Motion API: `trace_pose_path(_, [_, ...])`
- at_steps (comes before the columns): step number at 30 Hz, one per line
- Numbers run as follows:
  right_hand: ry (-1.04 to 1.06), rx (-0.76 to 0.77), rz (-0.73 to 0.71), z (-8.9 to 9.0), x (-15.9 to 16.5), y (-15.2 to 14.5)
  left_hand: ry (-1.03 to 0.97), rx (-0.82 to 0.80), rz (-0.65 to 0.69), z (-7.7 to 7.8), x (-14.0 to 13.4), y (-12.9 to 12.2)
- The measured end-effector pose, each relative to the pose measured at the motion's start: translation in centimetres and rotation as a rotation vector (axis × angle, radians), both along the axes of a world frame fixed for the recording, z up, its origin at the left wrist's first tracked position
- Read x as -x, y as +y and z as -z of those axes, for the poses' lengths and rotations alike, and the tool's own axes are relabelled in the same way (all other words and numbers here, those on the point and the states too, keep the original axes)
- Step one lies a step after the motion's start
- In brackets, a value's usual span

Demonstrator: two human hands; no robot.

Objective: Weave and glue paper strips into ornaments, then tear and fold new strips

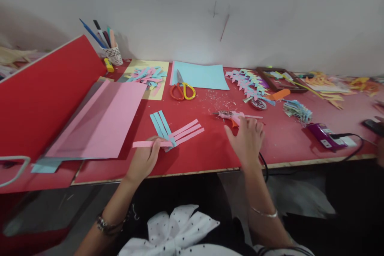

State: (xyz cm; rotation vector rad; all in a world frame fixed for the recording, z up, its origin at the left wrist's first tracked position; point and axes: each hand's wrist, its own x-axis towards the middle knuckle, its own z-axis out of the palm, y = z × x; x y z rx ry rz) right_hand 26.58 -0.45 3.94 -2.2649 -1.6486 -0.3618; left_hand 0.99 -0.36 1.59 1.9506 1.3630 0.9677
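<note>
My left hand [144, 162] pinches a pink paper strip [142, 144] near the front of the red table [198, 160]. The strip's right end lies over the corner where several light blue strips [160, 123] and pink strips [188, 131] cross. Those blue strips point away from me, the pink ones out to the right. Over the handle end of a pink glue gun [227, 114], my right hand [247, 144] has its fingers and thumb apart; whether it touches the gun I cannot tell. The gun's nozzle points left, with its glue stick sticking out to the right.
Scissors [183, 92] lie by light blue sheets [204, 75]. Cut strips [148, 76], pink sheets [105, 116] and a red folder [51, 96] stand left. Right are a woven paper chain [249, 84], a purple power box [325, 136] and a cord [355, 150]. Another person's hand [380, 144] shows far right.
</note>
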Motion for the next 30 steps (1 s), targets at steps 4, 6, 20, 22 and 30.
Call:
trace_pose_path(4, [0.275,0.027,-0.58,0.4,5.9,-1.1,0.007,-0.052,0.035,-0.1,0.1,-0.1])
trace_pose_path(6, [0.378,0.115,-0.741,0.6,8.9,-1.3,0.023,-0.08,0.075,-0.1,0.2,-0.1])
trace_pose_path(20, [0.7,0.022,-0.688,-0.4,6.6,1.2,0.229,-0.085,0.126,0.1,0.3,-0.1])
trace_pose_path(22, [0.724,-0.006,-0.679,-0.2,5.7,1.2,0.243,-0.091,0.122,0.1,0.3,-0.1])
trace_pose_path(30, [0.605,0.004,-0.638,0.8,4.4,1.6,0.254,-0.09,0.122,-0.1,0.2,-0.1])
